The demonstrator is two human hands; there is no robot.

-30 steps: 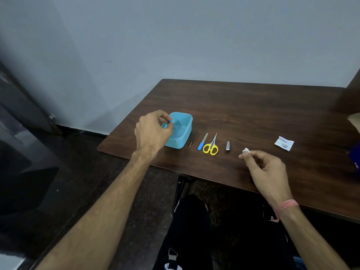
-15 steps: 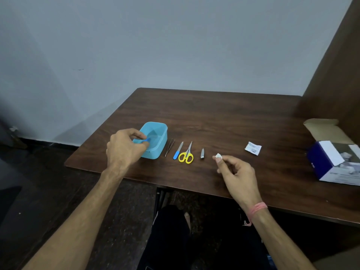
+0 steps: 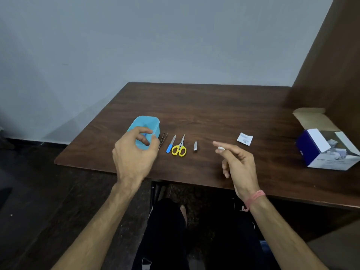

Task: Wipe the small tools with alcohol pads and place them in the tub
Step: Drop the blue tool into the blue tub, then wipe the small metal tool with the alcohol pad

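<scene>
Left hand point(image 3: 134, 154) now loosening over the blue tub point(image 3: 148, 123), fingers spreading, a small blue thing barely showing between them, grip impossible to tell; right hand point(image 3: 238, 164) lifting, pinching a white pad point(image 3: 221, 148); lying in one row on the table point(image 3: 214, 106), long axes pointing away: one tweezers point(image 3: 163, 139), one file point(image 3: 171, 144), one scissors point(image 3: 179, 147), one clipper point(image 3: 195, 146); one torn wrapper point(image 3: 244, 138); one open box point(image 3: 327, 149).

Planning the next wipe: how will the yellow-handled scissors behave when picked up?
The scissors look small, so probably light. They lie flat and closed on the table, unlikely to roll. The steel blades may feel slippery; the handle loops seem the surer grip.
</scene>
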